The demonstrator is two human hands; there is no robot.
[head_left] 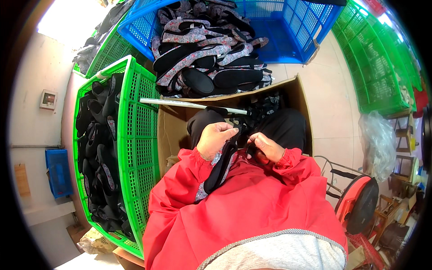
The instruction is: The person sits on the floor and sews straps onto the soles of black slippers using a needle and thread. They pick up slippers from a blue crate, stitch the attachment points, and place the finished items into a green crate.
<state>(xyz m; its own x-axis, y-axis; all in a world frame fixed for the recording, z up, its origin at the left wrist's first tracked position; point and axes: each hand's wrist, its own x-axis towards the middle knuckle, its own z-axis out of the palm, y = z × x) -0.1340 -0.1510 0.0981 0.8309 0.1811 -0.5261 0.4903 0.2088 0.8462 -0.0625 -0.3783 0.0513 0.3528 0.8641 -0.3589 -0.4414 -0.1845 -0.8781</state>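
Note:
In front of my lap, my left hand is closed, thumb and fingers pinching the upper end of a black cloth shoe with a grey floral-print side. The shoe hangs down along my left sleeve, against the red smock. Close by on the right, my right hand is curled closed around something small and dark that I cannot make out. A little dark material lies between the two hands. Between my knees, an open cardboard box holds black and white patterned pieces, partly hidden by my legs.
A white rod crosses the box. Black shoes fill the green crate at left. Ahead, floral and black shoes pile out of a blue crate. At right are green crates, a plastic bag and a round-seated chair.

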